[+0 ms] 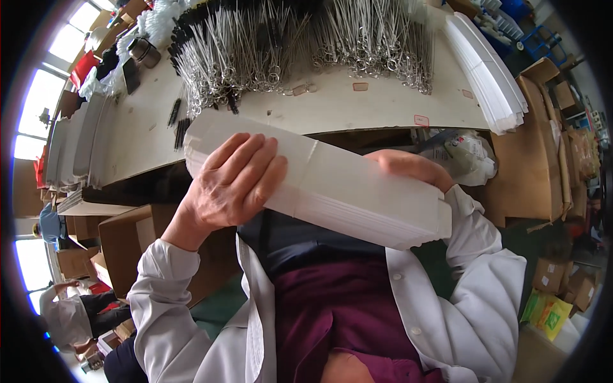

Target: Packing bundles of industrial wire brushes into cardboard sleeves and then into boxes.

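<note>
A long bundle of folded white cartons [364, 185], with a thin band round it, is held tilted in front of my chest, near the table's front edge. My left hand [239, 179] grips its left part, fingers laid over the top face and pressed together. At the far right side, my right hand [412, 168] holds the bundle from behind; its fingertips are hidden by the cartons. The carton edges show as layered lines along the near side.
Many long metal wire brushes with ring ends [236, 57] lie heaped across the back of the table [306, 115]. White carton stacks [488, 73] stand at both table sides. A cardboard box [533, 153] and a plastic bag [469, 156] are at right. Another person [70, 316] is at lower left.
</note>
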`<state>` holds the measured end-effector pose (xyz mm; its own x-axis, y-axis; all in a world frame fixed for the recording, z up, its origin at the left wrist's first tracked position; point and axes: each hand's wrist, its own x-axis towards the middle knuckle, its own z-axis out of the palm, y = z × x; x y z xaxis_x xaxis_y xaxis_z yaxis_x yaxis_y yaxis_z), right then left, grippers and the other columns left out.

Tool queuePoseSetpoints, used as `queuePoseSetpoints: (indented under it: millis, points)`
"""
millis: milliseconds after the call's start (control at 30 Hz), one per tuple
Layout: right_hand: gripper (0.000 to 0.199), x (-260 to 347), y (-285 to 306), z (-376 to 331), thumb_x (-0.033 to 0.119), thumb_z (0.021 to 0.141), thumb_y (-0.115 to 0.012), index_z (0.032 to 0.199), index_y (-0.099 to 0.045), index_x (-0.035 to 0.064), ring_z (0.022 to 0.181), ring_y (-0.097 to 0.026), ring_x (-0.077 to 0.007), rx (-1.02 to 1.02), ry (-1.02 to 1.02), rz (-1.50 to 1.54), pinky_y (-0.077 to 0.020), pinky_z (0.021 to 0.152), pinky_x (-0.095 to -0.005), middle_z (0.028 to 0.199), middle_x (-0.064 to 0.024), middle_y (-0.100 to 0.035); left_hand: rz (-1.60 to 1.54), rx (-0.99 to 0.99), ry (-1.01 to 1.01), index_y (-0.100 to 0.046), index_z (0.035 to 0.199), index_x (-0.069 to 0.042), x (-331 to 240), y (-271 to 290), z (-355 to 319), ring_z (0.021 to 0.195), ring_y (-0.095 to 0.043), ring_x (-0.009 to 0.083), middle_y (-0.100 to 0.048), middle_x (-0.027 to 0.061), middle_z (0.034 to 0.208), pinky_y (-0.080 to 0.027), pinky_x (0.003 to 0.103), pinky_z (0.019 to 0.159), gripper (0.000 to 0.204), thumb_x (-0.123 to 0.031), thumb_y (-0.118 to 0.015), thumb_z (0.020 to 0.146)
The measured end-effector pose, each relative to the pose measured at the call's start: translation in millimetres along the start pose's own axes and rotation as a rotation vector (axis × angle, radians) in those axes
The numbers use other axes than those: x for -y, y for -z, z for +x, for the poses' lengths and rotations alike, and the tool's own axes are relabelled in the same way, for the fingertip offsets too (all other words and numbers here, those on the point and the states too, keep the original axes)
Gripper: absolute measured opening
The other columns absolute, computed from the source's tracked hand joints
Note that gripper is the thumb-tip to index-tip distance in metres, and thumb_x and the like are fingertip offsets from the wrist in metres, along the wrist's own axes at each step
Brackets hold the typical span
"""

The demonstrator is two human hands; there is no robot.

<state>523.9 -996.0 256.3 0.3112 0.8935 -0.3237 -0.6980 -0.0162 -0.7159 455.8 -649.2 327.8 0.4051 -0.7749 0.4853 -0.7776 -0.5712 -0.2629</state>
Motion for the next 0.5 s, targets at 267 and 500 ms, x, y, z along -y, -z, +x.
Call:
queuePoseSetpoints:
  millis: [267, 500]
  points:
    - [0.068, 7.7, -34.8, 39.8, 0.033, 0.085, -0.084, 0.135, -0.06, -0.0048, 0.104, -0.065, -0.0157, 0.061, -0.002, -0.213, -0.0531, 0.089, -0.0303, 0.118, -0.0102, -0.069, 0.005, -0.009, -0.023, -0.058, 0.127, -0.004, 0.8, -27.9, -6.2, 0.122, -0.063, 0.0372, -0.064, 0.0207, 0.132, -0.05, 0.055, 0.107, 0.048, -0.012, -0.07, 0.081]
    - [0.073, 10.3, -44.4, 38.0, 0.033, 0.081, -0.086, 0.137, -0.059, -0.0046, 0.108, -0.064, -0.0188, -0.229, 0.185, -0.431, -0.0507, 0.094, -0.0327, 0.119, -0.0119, -0.069, -0.077, 0.123, 0.293, -0.063, 0.125, -0.005, -9.7, -16.8, 9.8, 0.127, -0.059, 0.0405, -0.058, 0.0211, 0.141, -0.045, 0.054, 0.113, 0.059, -0.006, -0.079, 0.069]
